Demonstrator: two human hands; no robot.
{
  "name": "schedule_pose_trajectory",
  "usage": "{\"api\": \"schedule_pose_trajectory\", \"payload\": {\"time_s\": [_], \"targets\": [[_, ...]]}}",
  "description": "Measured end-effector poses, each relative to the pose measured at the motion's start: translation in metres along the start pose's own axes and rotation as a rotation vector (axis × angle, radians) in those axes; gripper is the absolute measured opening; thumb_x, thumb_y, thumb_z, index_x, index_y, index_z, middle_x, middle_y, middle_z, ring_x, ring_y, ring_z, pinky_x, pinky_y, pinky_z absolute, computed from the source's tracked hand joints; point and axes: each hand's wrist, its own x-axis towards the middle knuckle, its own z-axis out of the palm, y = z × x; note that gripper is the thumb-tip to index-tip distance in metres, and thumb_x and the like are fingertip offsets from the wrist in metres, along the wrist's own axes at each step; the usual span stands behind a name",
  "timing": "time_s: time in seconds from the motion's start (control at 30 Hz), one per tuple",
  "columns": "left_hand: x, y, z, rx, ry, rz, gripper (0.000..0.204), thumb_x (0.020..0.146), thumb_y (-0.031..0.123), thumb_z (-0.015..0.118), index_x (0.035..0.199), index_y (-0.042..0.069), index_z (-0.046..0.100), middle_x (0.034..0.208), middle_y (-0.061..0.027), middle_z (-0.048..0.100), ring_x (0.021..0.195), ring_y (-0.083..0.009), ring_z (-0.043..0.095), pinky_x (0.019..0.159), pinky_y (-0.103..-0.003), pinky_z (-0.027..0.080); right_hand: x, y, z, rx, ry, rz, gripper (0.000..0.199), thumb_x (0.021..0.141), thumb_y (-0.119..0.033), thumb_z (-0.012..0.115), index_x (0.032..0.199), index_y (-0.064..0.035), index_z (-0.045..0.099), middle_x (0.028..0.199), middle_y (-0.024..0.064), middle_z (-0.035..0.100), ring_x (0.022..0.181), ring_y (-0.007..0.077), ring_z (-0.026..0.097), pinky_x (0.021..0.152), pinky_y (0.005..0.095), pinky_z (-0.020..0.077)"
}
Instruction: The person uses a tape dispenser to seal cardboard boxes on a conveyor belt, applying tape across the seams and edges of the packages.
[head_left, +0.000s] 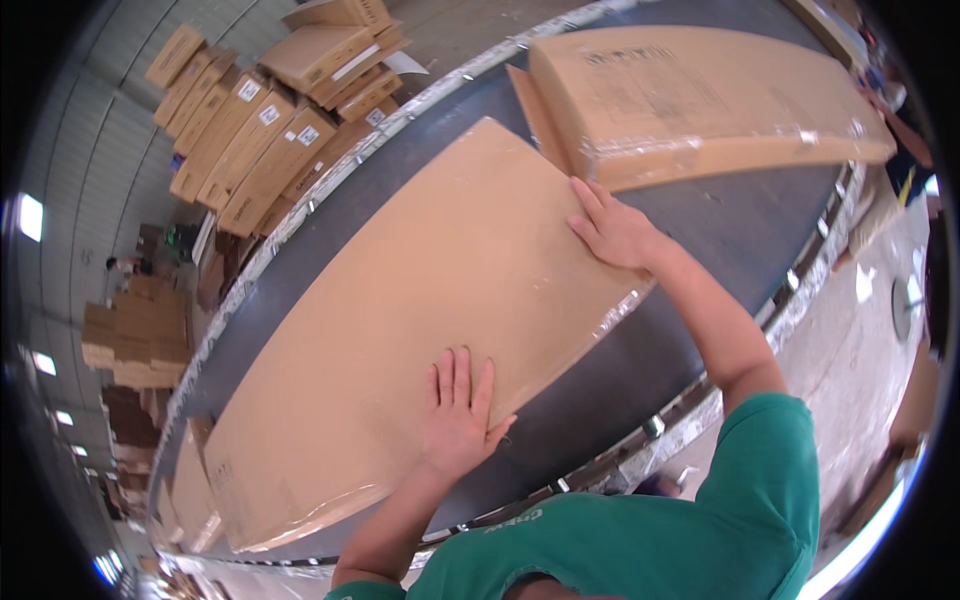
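Note:
A long, flat brown cardboard box (pixel 400 290) lies in front of me on a dark conveyor belt (pixel 690 230), with clear tape along its near edge. My left hand (pixel 460 415) rests flat on its top near that edge, fingers spread. At the box's right end, my right hand (pixel 615 230) lies with fingers stretched over the top by the far corner. Neither hand grips anything. Just beyond my right hand sits another large cardboard box (pixel 690 95), with printing on top and tape along its lower edge; an open flap (pixel 538 125) sticks out beside it.
Stacked cardboard boxes (pixel 265 130) stand beyond the belt's far rail (pixel 330 180), with more piles (pixel 140 335) farther left. Another box (pixel 195 490) lies at the belt's left end. A co-worker (pixel 895 130) stands at the far right, beside the printed box.

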Motion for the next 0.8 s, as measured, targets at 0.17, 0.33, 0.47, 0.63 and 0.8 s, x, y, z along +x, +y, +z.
{"api": "schedule_pose_trajectory", "payload": {"time_s": [0.17,0.33,0.47,0.63,0.8], "targets": [[0.008,0.002,0.009,-0.027,0.008,-0.045,0.082,0.080,0.048,0.069,0.141,0.002,0.039,0.147,-0.0311,0.030,0.139,-0.0462,0.025,0.112,-0.058,0.020,0.026,0.008,-0.002,-0.411,-0.147,-0.037,0.074,0.098,-0.049,0.033,0.152,-0.0030,0.011,0.158,0.0193,0.013,0.140,0.0343,0.031,0.113,0.0416,0.0285],[0.031,0.011,0.009,-0.112,0.043,0.008,0.081,0.076,0.043,0.074,0.139,0.002,0.042,0.145,-0.0285,0.034,0.138,-0.0441,0.030,0.111,-0.057,0.022,0.155,-0.015,0.001,-0.554,0.175,-0.108,0.059,0.099,-0.045,0.037,0.144,-0.0064,0.035,0.153,0.0205,0.026,0.132,0.0374,0.041,0.107,0.0471,0.0352],[-0.041,-0.005,0.007,-0.047,-0.103,-0.259,0.087,0.073,0.043,0.076,0.140,0.001,0.039,0.142,-0.0278,0.039,0.135,-0.0441,0.033,0.109,-0.058,0.027,0.243,-0.082,0.033,-0.716,0.155,-0.340,0.052,0.100,-0.042,0.032,0.140,-0.0100,0.044,0.144,0.0155,0.043,0.124,0.0370,0.047,0.105,0.0483,0.0353],[-0.214,-0.067,-0.006,0.121,0.034,-0.772,0.101,0.064,0.018,0.079,0.146,-0.002,0.025,0.148,-0.0273,0.030,0.137,-0.0416,0.031,0.112,-0.055,0.027,0.257,-0.122,0.059,-0.473,-0.090,-0.252,0.055,0.101,-0.045,0.027,0.130,-0.0102,0.056,0.135,0.0147,0.054,0.126,0.0347,0.046,0.109,0.0508,0.0265],[-0.263,-0.071,0.036,0.104,0.170,-0.703,0.089,0.079,0.057,0.063,0.137,-0.006,0.037,0.139,-0.0280,0.041,0.129,-0.0484,0.039,0.108,-0.059,0.028,0.248,-0.134,0.104,-0.190,0.035,-0.435,0.043,0.098,-0.041,0.035,0.113,-0.0182,0.069,0.117,0.0176,0.064,0.111,0.0375,0.058,0.097,0.0458,0.0429]]}}
